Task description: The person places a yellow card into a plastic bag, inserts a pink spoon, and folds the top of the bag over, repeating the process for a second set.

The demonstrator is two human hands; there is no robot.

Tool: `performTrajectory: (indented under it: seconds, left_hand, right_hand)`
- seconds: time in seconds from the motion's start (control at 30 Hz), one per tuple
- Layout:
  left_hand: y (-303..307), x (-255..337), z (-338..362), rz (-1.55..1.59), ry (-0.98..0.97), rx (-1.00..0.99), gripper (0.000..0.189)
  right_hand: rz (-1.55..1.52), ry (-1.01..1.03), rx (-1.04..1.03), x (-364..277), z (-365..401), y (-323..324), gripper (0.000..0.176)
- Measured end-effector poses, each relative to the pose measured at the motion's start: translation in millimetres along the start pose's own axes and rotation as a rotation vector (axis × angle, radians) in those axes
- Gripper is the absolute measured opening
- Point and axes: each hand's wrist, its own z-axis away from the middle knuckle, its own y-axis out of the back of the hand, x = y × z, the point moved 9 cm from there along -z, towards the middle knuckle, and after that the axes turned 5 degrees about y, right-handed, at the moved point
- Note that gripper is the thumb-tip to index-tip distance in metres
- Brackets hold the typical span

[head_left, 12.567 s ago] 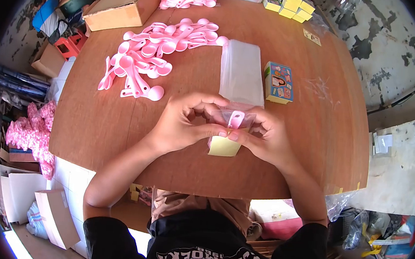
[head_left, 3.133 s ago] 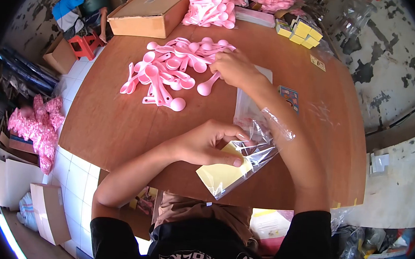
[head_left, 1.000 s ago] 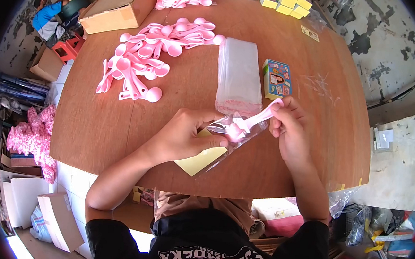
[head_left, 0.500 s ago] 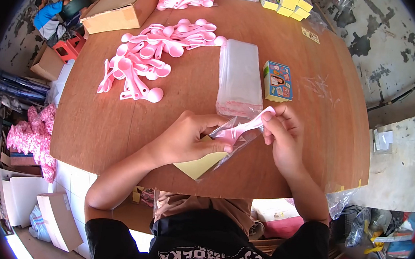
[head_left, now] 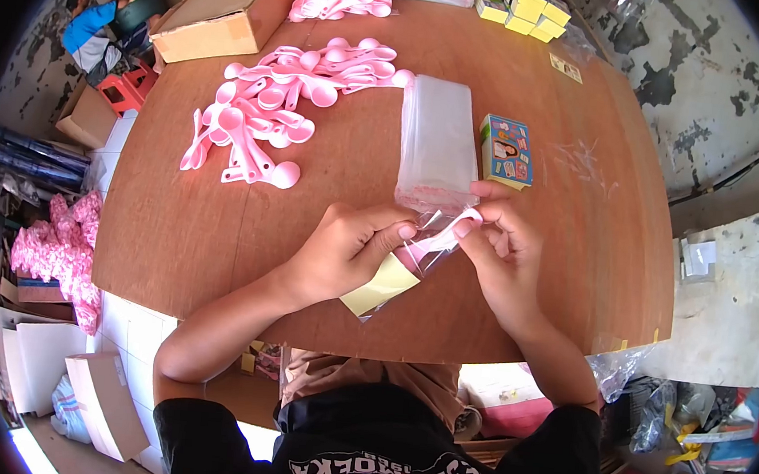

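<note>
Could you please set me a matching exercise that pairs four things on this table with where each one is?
Things:
1. held pink spoon
2. stack of clear bags
3. picture box
4. cardboard box

Places:
A. far left part of the table
B. just right of the stack of clear bags
C. partly in a clear bag, between the left hand and the right hand
D. between the loose pink spoons and the picture box

Pairs: 1-C, 2-D, 3-B, 4-A.
</note>
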Motion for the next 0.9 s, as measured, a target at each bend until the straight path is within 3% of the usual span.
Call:
performTrajectory:
  seconds: [0.2, 0.37, 0.43, 0.47, 0.53, 0.67, 0.77, 0.87, 0.9]
  left_hand:
    - [8.0, 9.5, 6.2, 0.143, -0.073, 0.105, 0.021]
    - [31.4, 6.3, 4.3, 0.159, -0.099, 0.225, 0.023]
    - [35.0, 6.9, 3.0, 0.145, -0.128, 0.248, 0.021]
    - [35.3, 5.9, 2.3, 0.148, -0.132, 0.248, 0.021]
    - [35.4, 2.8, 1.8, 0.187, -0.127, 0.24, 0.02]
    - [37.1, 6.2, 2.0, 0.188, -0.159, 0.235, 0.019]
    - [30.5, 5.3, 2.9, 0.253, -0.073, 0.148, 0.016]
    - [28.9, 2.0, 2.0, 0.31, -0.056, 0.139, 0.014]
    - [27.5, 0.5, 2.0, 0.3, -0.058, 0.122, 0.02]
  right_hand:
    - [-0.124, -0.201, -0.096, -11.9, -4.1, -3.8, 0.01]
    - [0.26, 0.136, -0.168, -96.1, -66.0, 40.2, 0.023]
    - [0.458, 0.327, -0.061, -135.3, -87.4, 49.4, 0.029]
    - [0.463, 0.329, -0.061, -143.2, -101.1, 51.8, 0.029]
    - [0.937, 0.654, -0.184, -168.4, -114.9, 34.4, 0.029]
    - [1.058, 0.457, -0.218, -149.5, -133.2, 46.2, 0.033]
    - [0.893, 0.516, -0.275, -164.0, -102.0, 20.9, 0.038]
    - [0.804, 0.451, -0.322, -168.1, -75.7, 0.3, 0.043]
    - [0.712, 0.334, -0.304, -162.6, -68.4, -3.3, 0.051]
